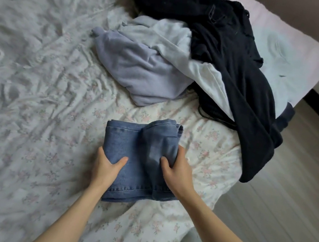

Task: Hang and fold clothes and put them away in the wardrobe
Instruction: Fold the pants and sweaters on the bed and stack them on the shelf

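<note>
At six o'clock on the bed [30,98], your left hand [106,167] and right hand [176,176] grip the folded jeans [141,145]; lift level, supporting underneath.

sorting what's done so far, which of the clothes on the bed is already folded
The blue jeans, a neat denim rectangle gripped by both hands, left and right. The lavender sweatshirt, white garment and black clothes lie crumpled behind.
</note>
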`<move>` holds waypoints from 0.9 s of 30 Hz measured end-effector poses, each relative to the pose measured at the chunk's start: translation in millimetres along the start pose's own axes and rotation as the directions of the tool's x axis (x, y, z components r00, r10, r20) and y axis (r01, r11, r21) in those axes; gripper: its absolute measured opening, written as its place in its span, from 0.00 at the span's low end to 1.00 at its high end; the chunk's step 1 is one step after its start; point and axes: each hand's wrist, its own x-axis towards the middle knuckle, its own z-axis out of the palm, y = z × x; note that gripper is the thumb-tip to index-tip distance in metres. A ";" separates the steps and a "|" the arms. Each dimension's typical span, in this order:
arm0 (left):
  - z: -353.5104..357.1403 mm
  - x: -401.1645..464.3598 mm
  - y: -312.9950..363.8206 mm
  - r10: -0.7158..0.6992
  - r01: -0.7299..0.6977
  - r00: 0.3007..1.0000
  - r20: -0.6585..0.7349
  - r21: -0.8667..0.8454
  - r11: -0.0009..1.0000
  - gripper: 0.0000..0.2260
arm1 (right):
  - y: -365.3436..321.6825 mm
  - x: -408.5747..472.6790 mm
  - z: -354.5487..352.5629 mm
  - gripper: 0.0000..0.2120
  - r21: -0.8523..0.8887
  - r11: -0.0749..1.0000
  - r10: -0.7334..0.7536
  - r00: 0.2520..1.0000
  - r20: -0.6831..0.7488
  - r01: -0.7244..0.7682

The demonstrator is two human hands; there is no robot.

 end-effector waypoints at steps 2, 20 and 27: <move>-5.6 -12.9 12.7 0.046 -0.048 0.998 -0.051 -0.037 0.998 0.24 | -27.2 -10.6 1.8 0.18 -0.124 0.984 -0.128 0.992 0.003 0.128; -131.6 -221.5 139.9 0.402 -0.370 0.457 -0.793 0.242 0.897 0.25 | -181.1 -132.2 -70.3 0.28 0.122 0.650 -0.756 0.655 -0.001 0.750; -243.0 -323.9 122.1 0.489 -0.240 0.146 -0.860 0.449 0.861 0.22 | -251.9 -244.7 -45.3 0.27 0.306 0.425 -0.889 0.457 -0.039 0.852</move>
